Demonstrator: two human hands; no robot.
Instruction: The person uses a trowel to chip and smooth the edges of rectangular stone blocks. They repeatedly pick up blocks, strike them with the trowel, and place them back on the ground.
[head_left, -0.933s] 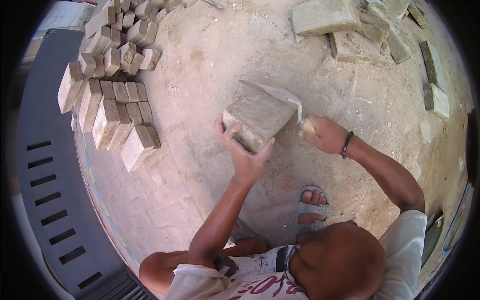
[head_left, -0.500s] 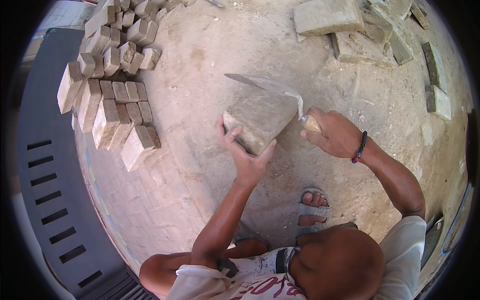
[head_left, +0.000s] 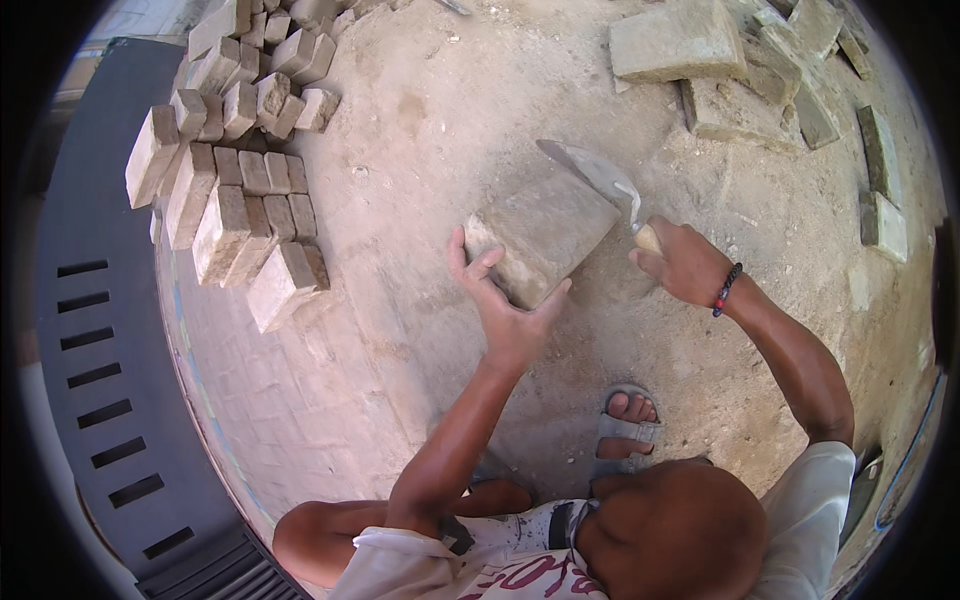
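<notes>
My left hand [head_left: 513, 312] grips the near corner of a square, dusty paving block [head_left: 545, 238], with the thumb on one side and the fingers round the other. The block is tilted, its broad face turned up toward me. In my right hand [head_left: 688, 262] is the wooden handle of a trowel [head_left: 600, 178], closed in the fingers. Its metal blade points up and left, just past the block's far right edge. Whether the blade touches that edge I cannot tell.
Stacked bricks [head_left: 228, 228] stand at the left, beside a dark slotted metal panel [head_left: 95, 330]. Larger slabs [head_left: 680, 42] lie piled at the far right, with more blocks [head_left: 883, 226] at the right edge. My sandalled foot [head_left: 628, 425] rests on the dusty ground below the block.
The trowel has swung rightward, its tip moving from behind the block's upper left toward its far right edge. The left hand keeps hold of the block; the whole view has shifted slightly.
</notes>
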